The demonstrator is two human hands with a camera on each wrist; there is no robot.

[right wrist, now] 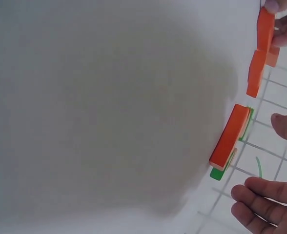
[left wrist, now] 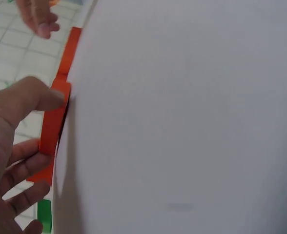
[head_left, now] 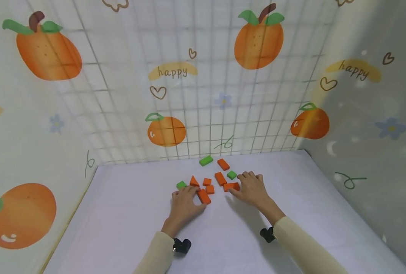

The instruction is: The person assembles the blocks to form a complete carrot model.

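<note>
My left hand [head_left: 183,204] holds an orange rectangular block [head_left: 204,196] at the front of a loose group, thumb at its near end and fingers at its far end. In the left wrist view, the thumb presses one end of that block [left wrist: 54,119]. My right hand [head_left: 252,190] hovers with spread fingers beside another orange block [head_left: 231,187]. In the right wrist view a gap separates its fingers [right wrist: 260,207] from this block [right wrist: 230,136]. Past the left fingertips are an orange triangle [head_left: 194,181] and a green block [head_left: 181,185].
Two small orange blocks [head_left: 207,182] lie mid-group, with an orange block [head_left: 220,179] to their right. Farther back are a long green block [head_left: 206,161], an orange block [head_left: 223,164] and a small green block [head_left: 232,175]. A printed curtain [head_left: 203,110] borders the white table [head_left: 127,213].
</note>
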